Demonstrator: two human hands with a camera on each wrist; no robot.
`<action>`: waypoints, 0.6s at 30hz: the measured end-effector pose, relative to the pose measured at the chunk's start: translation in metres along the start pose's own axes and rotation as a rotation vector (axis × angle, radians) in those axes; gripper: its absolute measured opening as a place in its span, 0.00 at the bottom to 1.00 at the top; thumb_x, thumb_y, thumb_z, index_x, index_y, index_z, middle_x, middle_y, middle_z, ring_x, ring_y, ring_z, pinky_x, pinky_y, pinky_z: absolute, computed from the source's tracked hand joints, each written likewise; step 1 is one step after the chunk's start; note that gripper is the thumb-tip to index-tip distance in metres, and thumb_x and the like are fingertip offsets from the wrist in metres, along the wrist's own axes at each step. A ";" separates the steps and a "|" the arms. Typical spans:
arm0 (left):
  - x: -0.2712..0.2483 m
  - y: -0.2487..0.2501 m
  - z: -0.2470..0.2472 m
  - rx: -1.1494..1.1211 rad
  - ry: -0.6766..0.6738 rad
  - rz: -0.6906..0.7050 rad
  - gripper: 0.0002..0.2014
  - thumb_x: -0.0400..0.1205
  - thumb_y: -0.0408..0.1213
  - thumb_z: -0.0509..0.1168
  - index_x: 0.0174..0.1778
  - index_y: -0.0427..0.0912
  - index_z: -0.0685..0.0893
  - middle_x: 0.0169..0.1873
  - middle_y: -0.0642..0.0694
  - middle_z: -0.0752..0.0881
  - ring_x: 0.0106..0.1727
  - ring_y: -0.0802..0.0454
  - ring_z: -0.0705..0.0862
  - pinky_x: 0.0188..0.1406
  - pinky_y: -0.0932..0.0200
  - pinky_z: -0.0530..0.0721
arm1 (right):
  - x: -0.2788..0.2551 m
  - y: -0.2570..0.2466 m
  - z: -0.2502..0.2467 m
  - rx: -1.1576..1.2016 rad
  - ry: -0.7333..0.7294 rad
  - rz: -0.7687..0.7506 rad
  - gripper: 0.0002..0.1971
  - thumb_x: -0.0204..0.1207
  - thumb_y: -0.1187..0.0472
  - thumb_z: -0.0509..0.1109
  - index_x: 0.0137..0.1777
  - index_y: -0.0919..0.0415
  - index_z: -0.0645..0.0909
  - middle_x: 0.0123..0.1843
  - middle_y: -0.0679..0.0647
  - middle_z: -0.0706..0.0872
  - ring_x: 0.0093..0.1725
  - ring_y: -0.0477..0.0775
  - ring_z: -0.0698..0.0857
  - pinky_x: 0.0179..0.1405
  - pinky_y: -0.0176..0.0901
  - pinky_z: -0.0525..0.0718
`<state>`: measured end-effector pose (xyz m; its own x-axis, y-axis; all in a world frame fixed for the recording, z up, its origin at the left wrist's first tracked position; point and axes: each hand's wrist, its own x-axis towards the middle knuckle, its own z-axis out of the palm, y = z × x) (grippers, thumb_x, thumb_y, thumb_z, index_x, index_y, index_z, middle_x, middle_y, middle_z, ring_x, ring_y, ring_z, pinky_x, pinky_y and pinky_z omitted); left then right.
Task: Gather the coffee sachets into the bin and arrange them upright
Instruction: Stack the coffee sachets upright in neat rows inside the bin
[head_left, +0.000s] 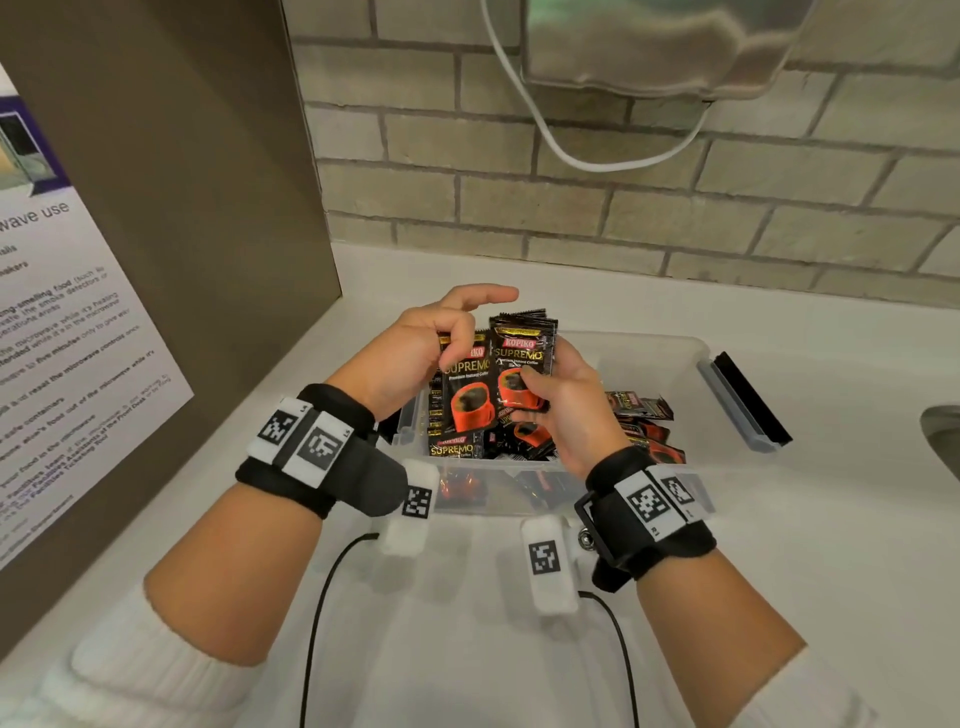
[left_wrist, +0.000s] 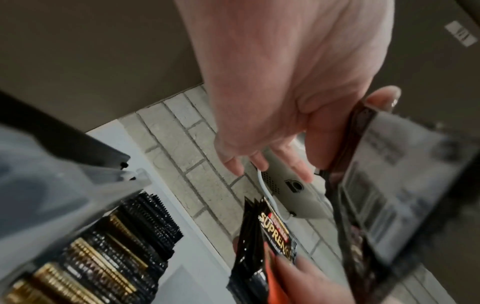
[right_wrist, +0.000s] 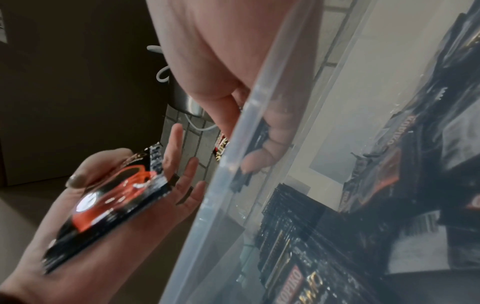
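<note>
A clear plastic bin (head_left: 649, 348) stands on the white counter. Over its left end my left hand (head_left: 457, 340) pinches one black-and-red coffee sachet (head_left: 465, 395) between thumb and fingers. Right beside it my right hand (head_left: 540, 387) grips a small stack of sachets (head_left: 522, 358), held upright with the thumb on the front. A row of upright sachets (head_left: 451, 449) fills the bin's left end and shows edge-on (left_wrist: 116, 246) in the left wrist view. Loose sachets (head_left: 641, 415) lie flat at the right. The right wrist view looks through the bin wall (right_wrist: 233, 185) at my left hand's sachet (right_wrist: 116, 195).
A tall brown panel with a printed notice (head_left: 78, 338) closes off the left side. A brick wall (head_left: 623, 208) runs behind, with a white cable (head_left: 550, 140) hanging from a wall unit. The bin's grey latch (head_left: 743, 405) sticks out right; a sink edge (head_left: 943, 436) lies beyond.
</note>
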<state>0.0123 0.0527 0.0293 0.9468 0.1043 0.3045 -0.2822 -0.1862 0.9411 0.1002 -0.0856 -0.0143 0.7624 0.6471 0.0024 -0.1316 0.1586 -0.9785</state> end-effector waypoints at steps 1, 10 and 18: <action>0.001 0.001 -0.001 0.010 -0.013 -0.002 0.22 0.62 0.18 0.52 0.10 0.51 0.71 0.66 0.53 0.78 0.66 0.55 0.78 0.53 0.53 0.86 | -0.001 -0.001 0.001 0.014 -0.046 0.004 0.20 0.81 0.72 0.59 0.69 0.55 0.73 0.50 0.51 0.86 0.39 0.49 0.85 0.31 0.39 0.82; 0.015 -0.002 -0.011 0.576 0.036 -0.038 0.35 0.73 0.14 0.56 0.13 0.61 0.76 0.70 0.56 0.71 0.77 0.46 0.59 0.78 0.47 0.57 | -0.008 -0.005 0.006 0.177 -0.271 0.036 0.17 0.84 0.60 0.57 0.72 0.60 0.70 0.58 0.56 0.85 0.53 0.51 0.86 0.47 0.44 0.85; 0.008 0.002 0.006 -0.098 0.332 -0.254 0.23 0.87 0.49 0.47 0.73 0.39 0.65 0.68 0.41 0.77 0.67 0.45 0.78 0.73 0.48 0.73 | -0.006 -0.012 0.013 -0.128 -0.057 -0.104 0.12 0.83 0.64 0.59 0.63 0.52 0.73 0.48 0.49 0.85 0.46 0.51 0.84 0.51 0.56 0.79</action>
<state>0.0203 0.0472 0.0323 0.8912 0.4470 0.0771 -0.0752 -0.0220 0.9969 0.0892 -0.0820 -0.0001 0.7298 0.6743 0.1129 0.0308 0.1326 -0.9907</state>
